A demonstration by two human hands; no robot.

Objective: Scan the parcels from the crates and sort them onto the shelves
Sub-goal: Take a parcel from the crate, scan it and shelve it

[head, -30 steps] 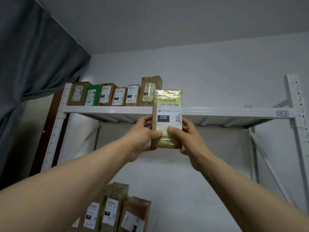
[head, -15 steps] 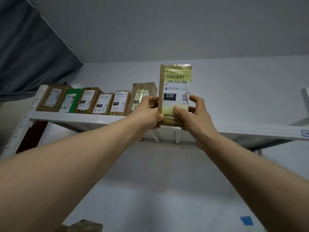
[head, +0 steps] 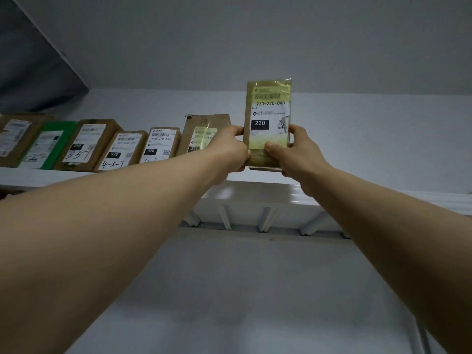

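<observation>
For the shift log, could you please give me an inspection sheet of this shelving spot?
Surface: white metal top shelf.
Job's things: tall yellowish tape-wrapped parcel labelled 220, upright at the shelf's front edge; five brown cardboard parcels and one green parcel rowed left of it.
Clutter: nothing seen.
Grippers: left hand and right hand grip the tall parcel's lower sides.
Cables: nothing seen.
Surroundings: pale wall, dark grey curtain upper left.

The tall parcel read "220-220-C40" and "220". At its nine o'clock, a brown box read "070-070-A80", the next box "032" and "4-3-7".
</observation>
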